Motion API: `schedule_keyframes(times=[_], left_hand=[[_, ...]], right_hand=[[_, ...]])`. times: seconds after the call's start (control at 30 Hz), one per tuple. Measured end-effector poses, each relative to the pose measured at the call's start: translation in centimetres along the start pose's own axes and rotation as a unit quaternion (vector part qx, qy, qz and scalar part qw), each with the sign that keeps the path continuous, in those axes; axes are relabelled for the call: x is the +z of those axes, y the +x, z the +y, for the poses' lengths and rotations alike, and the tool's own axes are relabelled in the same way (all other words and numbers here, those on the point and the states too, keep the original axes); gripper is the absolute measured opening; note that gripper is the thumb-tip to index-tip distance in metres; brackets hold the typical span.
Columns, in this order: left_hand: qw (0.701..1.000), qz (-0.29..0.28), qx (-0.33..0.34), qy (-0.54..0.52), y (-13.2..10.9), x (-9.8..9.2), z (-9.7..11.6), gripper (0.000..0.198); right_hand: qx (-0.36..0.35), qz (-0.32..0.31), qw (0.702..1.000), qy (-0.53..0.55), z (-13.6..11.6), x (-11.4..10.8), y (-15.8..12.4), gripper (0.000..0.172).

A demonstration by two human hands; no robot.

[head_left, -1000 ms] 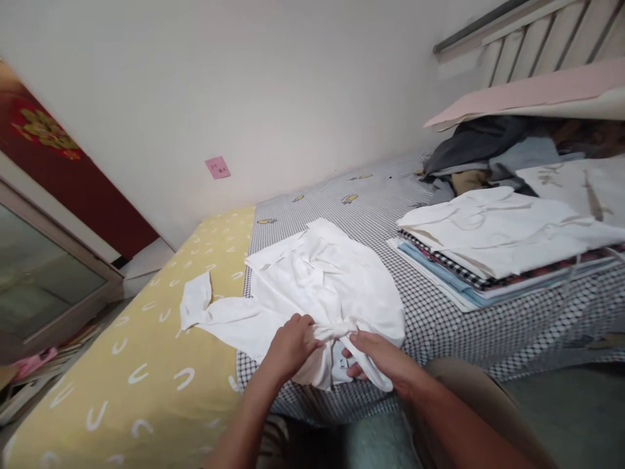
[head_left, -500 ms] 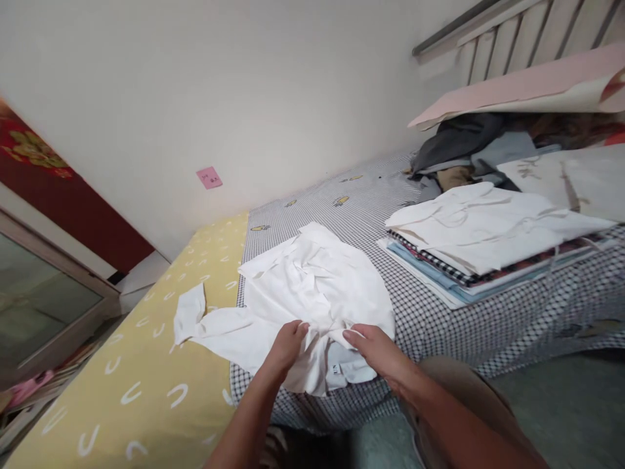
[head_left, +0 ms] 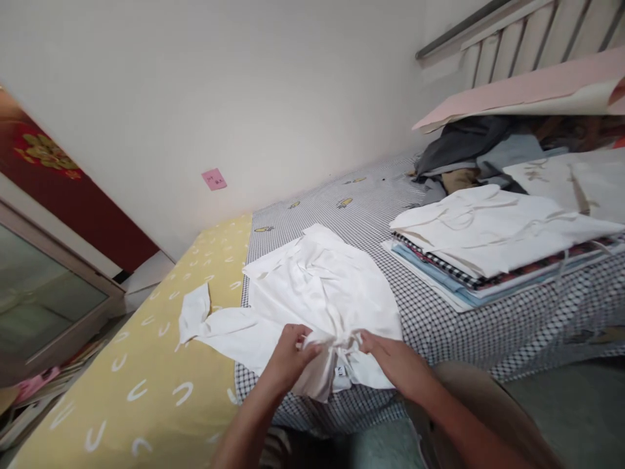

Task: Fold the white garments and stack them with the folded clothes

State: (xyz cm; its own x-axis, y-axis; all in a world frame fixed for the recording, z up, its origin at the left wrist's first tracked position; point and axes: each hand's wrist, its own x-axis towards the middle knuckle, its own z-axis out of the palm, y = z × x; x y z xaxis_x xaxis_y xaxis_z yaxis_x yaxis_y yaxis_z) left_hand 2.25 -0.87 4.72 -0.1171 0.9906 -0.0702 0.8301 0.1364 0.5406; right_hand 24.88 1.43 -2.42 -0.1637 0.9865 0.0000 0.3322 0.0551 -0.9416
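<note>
A white garment (head_left: 317, 280) lies spread on the bed, one sleeve (head_left: 195, 312) reaching left over the yellow sheet. Near the bed's front edge its fabric is gathered into a knot-like bunch. My left hand (head_left: 291, 355) pinches the cloth just left of that bunch, and my right hand (head_left: 385, 355) pinches it on the right side. A small label (head_left: 340, 371) shows between the hands, below the bunch. The fingertips are partly hidden in the folds.
Folded clothes (head_left: 488, 238) are stacked on the checked sheet (head_left: 420, 312) at the right. Behind them lie dark, grey clothes (head_left: 459, 146) under a pink sheet (head_left: 527, 91). A yellow sheet (head_left: 146, 391) covers the left part. The wall (head_left: 293, 98) runs behind the bed.
Both hands have shifted slightly right, and the cloth between them is drawn into a tighter bunch. The left fingers have curled further round the fabric. The view has moved slightly.
</note>
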Motion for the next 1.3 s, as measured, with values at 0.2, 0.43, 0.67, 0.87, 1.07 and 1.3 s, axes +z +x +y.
schedule_keyframes(times=[0.2, 0.43, 0.67, 0.87, 1.07, 1.3], left_hand=[[0.994, 0.018, 0.009, -0.109, -1.1, 2.6, -0.8, 0.006], [0.977, 0.019, 0.035, -0.210, 0.1, 3.2, -0.1, 0.023], [0.985, 0.027, 0.092, -0.143, 1.6, 6.4, -0.4, 0.036], [0.984, 0.042, 0.066, -0.158, 2.4, 6.9, -1.1, 0.030], [0.985, 0.062, 0.053, -0.152, 3.0, 6.6, -0.8, 0.025], [0.992, 0.084, -0.010, -0.094, 3.3, 7.0, 0.2, 0.023]], right_hand=[[-0.024, 0.052, 0.994, -0.093, -3.2, -0.2, 3.1, 0.042], [0.012, -0.044, 0.999, -0.026, -3.4, 3.0, 5.2, 0.015], [0.133, 0.064, 0.932, 0.330, -3.7, 3.1, 7.0, 0.033], [0.150, 0.087, 0.905, 0.390, -3.5, 2.5, 7.7, 0.038], [0.061, 0.087, 0.885, 0.454, -3.8, 1.7, 6.9, 0.066], [-0.037, 0.186, 0.947, 0.260, -2.2, -0.3, 0.9, 0.035]])
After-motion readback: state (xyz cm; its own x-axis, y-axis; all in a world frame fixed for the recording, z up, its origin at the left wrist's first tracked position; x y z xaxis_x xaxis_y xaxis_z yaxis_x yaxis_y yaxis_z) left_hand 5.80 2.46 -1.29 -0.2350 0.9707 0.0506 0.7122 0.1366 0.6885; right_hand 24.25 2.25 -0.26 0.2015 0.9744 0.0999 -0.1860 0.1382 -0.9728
